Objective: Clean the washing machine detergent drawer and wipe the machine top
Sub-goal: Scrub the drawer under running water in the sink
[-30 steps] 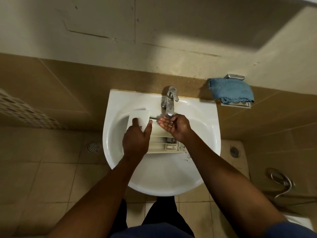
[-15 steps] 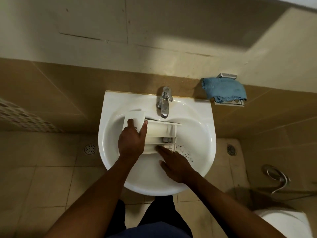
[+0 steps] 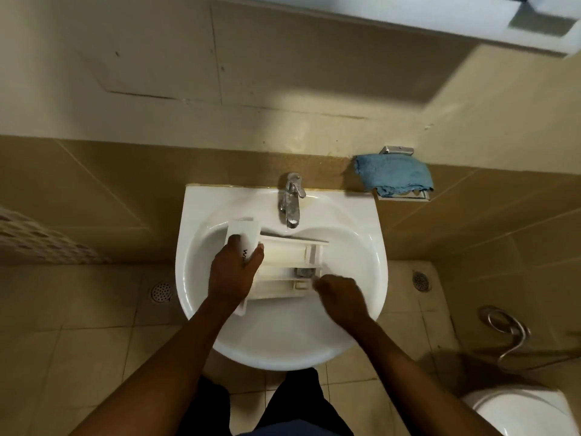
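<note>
While the left hand wraps its grip round the front-panel end of the drawer, thumb on one side and fingers over the top, the right hand sits at the drawer's other end with its fingers curled in. That hand is blurred, and I cannot tell whether its grip pinches the plastic or only rubs at it.

The drawer lies across the sink, just in front of the tap, compartments facing up. Its panel end lies left of the tap and its open end to the right. I cannot make out any water coming from the spout.

A blue cloth hangs on a holder to the right of the tap, well apart from both hands. The washing machine is nowhere in sight from here.

I would judge this to be the scrubbing step, with the machine top not yet started.

The main risk is the single firm grip. Wet plastic is slippery, and a hard rub from the right could twist the drawer out of the left hand and knock it against the sink. The small grey insert in the compartment beside the right hand could also pop loose and slide toward the drain. Working only the end right of the tap may leave residue at the other.
</note>
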Action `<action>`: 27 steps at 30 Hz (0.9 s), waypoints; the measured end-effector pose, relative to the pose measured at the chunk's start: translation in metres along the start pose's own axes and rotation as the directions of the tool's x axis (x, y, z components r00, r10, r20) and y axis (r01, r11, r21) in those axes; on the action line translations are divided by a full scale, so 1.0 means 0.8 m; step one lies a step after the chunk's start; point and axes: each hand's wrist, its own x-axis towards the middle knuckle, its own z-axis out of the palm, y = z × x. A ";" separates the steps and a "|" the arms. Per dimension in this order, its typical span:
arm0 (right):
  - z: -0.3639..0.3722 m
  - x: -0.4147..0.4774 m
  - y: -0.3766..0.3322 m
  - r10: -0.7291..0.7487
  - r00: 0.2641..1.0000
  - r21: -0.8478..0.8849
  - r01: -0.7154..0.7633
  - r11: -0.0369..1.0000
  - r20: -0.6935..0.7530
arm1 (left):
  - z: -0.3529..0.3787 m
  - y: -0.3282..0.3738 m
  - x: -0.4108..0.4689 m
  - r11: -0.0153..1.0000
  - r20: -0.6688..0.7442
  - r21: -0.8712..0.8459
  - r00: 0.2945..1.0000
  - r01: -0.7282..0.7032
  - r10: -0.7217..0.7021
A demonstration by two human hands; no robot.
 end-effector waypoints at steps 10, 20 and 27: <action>-0.061 0.063 -0.022 0.483 0.862 0.451 -0.496 0.742 0.153 | -0.041 -0.059 -0.048 0.850 0.120 -0.097 0.842 -0.518 0.527; -0.052 0.050 -0.041 0.439 0.890 0.613 -0.280 0.739 -0.122 | -0.049 -0.079 -0.055 0.742 0.240 0.030 0.725 -0.670 0.645; -0.076 0.071 -0.041 0.409 0.912 0.531 -0.359 0.767 0.026 | -0.054 -0.068 -0.055 0.819 0.167 -0.026 0.805 -0.574 0.569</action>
